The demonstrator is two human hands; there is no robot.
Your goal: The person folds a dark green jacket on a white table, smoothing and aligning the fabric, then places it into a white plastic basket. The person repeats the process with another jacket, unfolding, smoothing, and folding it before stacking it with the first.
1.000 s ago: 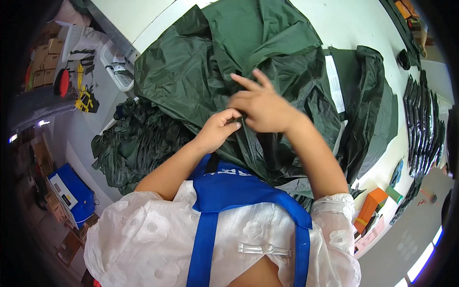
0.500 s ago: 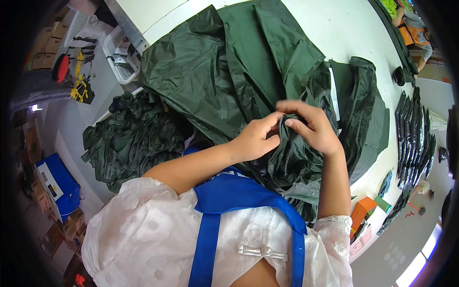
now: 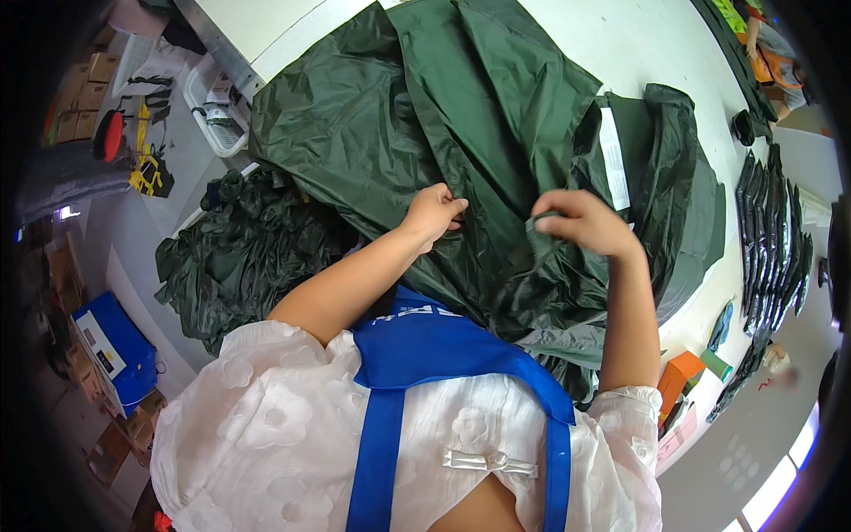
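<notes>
A large dark green garment of thin, shiny fabric point(image 3: 355, 115) spreads over the table in front of me, partly folded and creased. My left hand point(image 3: 434, 215) is closed on a fold near its middle, with the fingertips partly hidden. To the right, my right hand point(image 3: 587, 222) pinches a ribbed, gathered edge of the same garment between thumb and fingers, slightly blurred. Below that hand the cloth bunches toward my blue apron point(image 3: 452, 350). A white strip point(image 3: 613, 160) lies on the green fabric just beyond my right hand.
At the left is a crumpled heap of dark green fabric point(image 3: 253, 257), with a white plastic basket point(image 3: 232, 140) behind it. Rows of dark, shiny folded packs point(image 3: 769, 239) lie at the right. An orange box point(image 3: 679, 377) sits nearer. Another person point(image 3: 776, 62) is at far right.
My hands were together at a bunched part of the garment. They are now apart: the left has moved left onto a fold, while the right keeps the ribbed edge. The white strip shows more fully.
</notes>
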